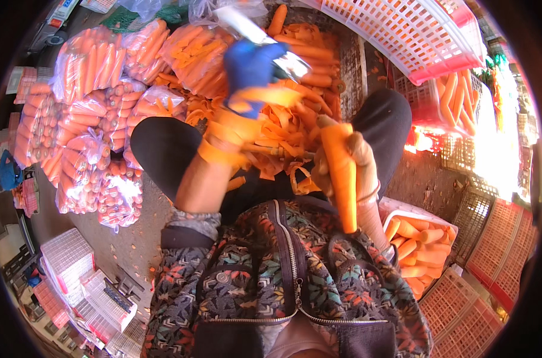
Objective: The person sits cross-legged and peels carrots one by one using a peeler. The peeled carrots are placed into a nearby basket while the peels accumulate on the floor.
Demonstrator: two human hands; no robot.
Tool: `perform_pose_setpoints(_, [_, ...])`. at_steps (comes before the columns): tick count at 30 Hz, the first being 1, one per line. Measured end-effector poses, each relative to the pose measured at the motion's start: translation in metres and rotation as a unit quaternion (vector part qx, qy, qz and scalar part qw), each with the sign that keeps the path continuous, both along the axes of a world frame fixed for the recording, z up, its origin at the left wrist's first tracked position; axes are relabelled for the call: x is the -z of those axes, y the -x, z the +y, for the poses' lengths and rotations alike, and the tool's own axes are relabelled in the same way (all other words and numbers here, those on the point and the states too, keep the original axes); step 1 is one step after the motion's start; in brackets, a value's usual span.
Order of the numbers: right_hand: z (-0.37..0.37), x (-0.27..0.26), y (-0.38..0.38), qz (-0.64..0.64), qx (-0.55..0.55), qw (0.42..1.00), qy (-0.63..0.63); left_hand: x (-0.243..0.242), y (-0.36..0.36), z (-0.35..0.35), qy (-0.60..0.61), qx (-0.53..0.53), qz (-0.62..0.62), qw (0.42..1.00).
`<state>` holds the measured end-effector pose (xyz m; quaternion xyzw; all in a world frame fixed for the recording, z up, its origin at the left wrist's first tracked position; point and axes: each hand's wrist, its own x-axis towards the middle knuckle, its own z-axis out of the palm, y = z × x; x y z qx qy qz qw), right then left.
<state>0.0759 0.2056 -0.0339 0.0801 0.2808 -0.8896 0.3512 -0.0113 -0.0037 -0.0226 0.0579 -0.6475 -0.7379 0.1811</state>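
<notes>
My left hand (pixel 250 71), in a blue glove with orange carrot peel draped over the glove and wrist, is blurred and closed around a shiny metal blade-like tool (pixel 293 65); its exact kind cannot be told. Lower and to the right, my right hand (pixel 365 156) grips a carrot (pixel 342 179) by its upper part, the other end towards my jacket. Between and beyond both hands is a heap of carrot peels (pixel 277 127). Whole carrots (pixel 315 53) lie in a row behind it, near the tool.
Clear plastic bags of carrots (pixel 87 62) are piled at the left. A white basket of carrots (pixel 423 241) stands by my right elbow. Plastic crates stand at the upper right (pixel 400 33), lower right (pixel 458 313) and lower left (pixel 69 255). My knees flank the peels.
</notes>
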Motion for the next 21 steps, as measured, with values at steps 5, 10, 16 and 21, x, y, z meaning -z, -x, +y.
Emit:
perform_pose_setpoints(5, [0.005,-0.003,0.007,0.073,0.051,0.993,-0.074,-0.004,-0.018,-0.023,-0.057,-0.012,-0.091,0.994])
perform_pose_setpoints(10, [-0.004,-0.018,0.014,0.106,0.036,0.98,-0.164,-0.028,-0.051,0.023,-0.131,0.127,-0.067,0.981])
perform_pose_setpoints(16, [0.006,-0.027,-0.004,0.108,0.047,0.972,-0.203,-0.02,-0.005,-0.029,-0.047,-0.068,-0.066,0.994])
perform_pose_setpoints(21, [0.021,-0.01,0.015,-0.013,-0.031,0.958,0.284,0.013,-0.024,-0.049,-0.017,0.02,-0.057,0.998])
